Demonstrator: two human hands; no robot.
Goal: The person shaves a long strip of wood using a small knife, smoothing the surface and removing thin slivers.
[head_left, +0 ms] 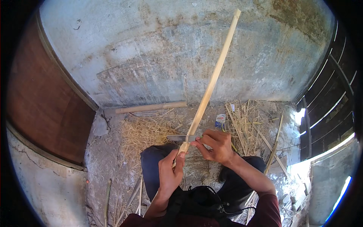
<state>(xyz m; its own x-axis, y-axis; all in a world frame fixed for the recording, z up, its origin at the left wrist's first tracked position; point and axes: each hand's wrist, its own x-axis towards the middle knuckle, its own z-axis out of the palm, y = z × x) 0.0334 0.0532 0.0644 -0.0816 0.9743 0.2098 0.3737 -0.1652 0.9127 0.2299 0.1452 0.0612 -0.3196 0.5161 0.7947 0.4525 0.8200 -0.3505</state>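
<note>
Left fingers point(180, 162) grasping wooden strip point(213, 81) near its lower end, strip slanting away beyond them, right fingers point(212, 139) clenched on knife point(178, 138), blade across strip just ahead of left fingers, straw point(138, 134) beyond, leftward.

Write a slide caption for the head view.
Left hand grips a long, pale, wood-like strip; right hand holds a grey metal blade across it.
</note>
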